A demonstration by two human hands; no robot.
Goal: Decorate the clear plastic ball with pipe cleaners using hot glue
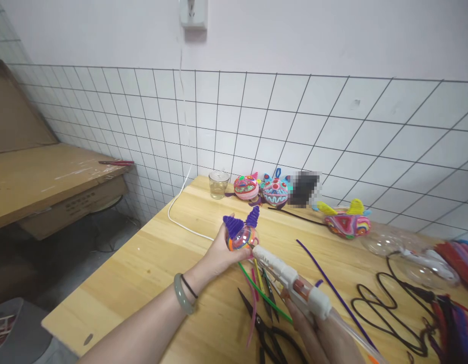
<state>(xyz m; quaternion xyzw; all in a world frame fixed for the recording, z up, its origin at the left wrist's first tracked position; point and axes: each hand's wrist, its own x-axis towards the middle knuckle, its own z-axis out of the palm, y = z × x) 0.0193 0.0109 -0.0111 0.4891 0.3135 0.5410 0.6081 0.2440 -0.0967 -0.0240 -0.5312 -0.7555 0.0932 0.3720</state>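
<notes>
My left hand is closed around a clear round ornament with purple pipe-cleaner ears and orange and red strips on it. In my right hand is a white glue gun, its nozzle right beside the ornament's lower right side. A clear glue stick runs out of the gun's back end. Below the gun lie black-handled scissors, a green pipe cleaner and a pink pipe cleaner. A long purple pipe cleaner stretches across the table to the right of the gun.
Along the wall stand a glass cup and colourful decorated ornaments, with another one farther right. Clear plastic shells, a black cord and pipe-cleaner bundles lie at right. A grey bin stands lower left.
</notes>
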